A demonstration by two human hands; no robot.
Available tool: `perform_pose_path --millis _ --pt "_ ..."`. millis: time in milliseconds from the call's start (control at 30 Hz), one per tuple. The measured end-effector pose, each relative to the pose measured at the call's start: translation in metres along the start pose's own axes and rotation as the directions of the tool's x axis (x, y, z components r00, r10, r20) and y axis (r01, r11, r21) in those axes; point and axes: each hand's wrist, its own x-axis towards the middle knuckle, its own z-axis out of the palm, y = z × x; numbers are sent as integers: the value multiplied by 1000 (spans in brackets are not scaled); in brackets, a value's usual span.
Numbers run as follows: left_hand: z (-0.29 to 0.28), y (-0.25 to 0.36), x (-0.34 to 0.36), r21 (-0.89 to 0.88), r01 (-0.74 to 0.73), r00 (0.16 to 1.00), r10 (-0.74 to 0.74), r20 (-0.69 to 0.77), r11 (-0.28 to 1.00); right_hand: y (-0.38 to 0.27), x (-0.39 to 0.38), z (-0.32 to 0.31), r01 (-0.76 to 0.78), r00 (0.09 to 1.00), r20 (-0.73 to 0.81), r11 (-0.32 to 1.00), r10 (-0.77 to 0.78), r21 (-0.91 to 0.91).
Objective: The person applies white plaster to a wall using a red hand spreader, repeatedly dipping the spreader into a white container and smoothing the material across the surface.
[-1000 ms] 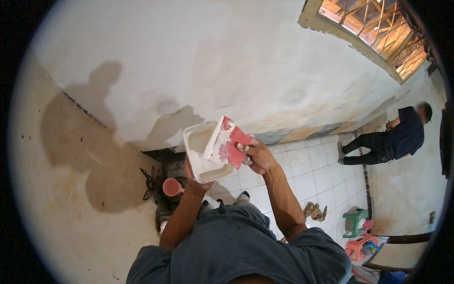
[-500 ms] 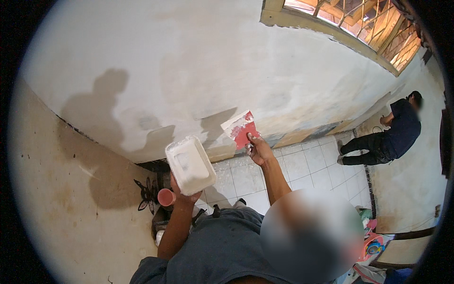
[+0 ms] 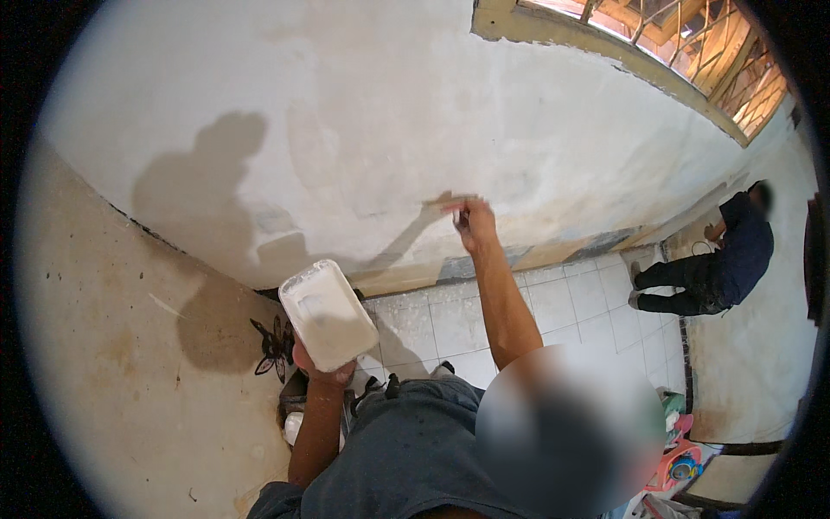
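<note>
Your left hand was under a white rectangular tub, fingers wrapped around its lower end, holding it tilted with the open top facing up toward you. The tub held pale filler. It sat low and left of centre, in front of your chest, above the white tiled floor.

Your right hand was stretched out to the plastered wall, closed on a putty knife. Only the blade edge showed, thin and flat against the wall just left of your knuckles; blade colour hard to tell at that angle. Its shadow ran down-left across the plaster.

Hands were well apart: the left near your body, the right at full reach on the wall.

Around you: a window frame at upper right, a dark spiky object on the floor just left of the tub, bright plastic items at lower right. Another person in dark clothes was crouched at the base of the wall far right, well away from your hands.
</note>
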Motion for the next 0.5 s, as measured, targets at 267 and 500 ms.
perform_pose_path --millis 267,500 --pt "0 -6 6 -11 -19 1000 19 -2 1000 -131 -64 65 215 961 193 973 -197 -81" --pt "26 -11 7 60 -104 923 119 -365 993 -32 -54 -50 -2 992 122 984 24 -176"
